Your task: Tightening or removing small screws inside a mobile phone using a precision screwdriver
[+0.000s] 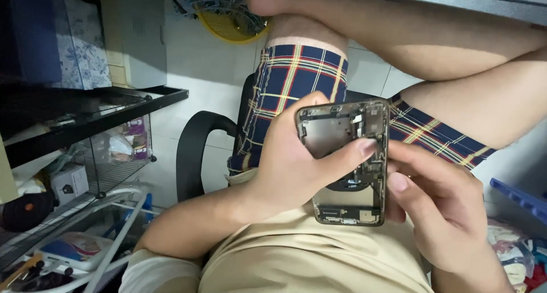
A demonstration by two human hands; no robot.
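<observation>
Both the left hand (pixel 290 167) and right hand (pixel 439 213) grip the opened phone (pixel 345 162), seemingly light, stiff and fragile, best held by its edges.

opened phone frame (pixel 345 162) | upright, insides exposed (gutted) | held above lap

shorts (pixel 296 79): navy plaid w/ red + yellow lines | shirt (pixel 296 259): plain beige | chair armrest (pixel 191 156): black | basket (pixel 228 28): yellow | phone frame (pixel 345 162): dark grey, kinda goldish edge

Black wire shelf (pixel 91 119) at left: white box (pixel 69 182), packets (pixel 128 145), perhaps dark pouch (pixel 25 210).
</observation>
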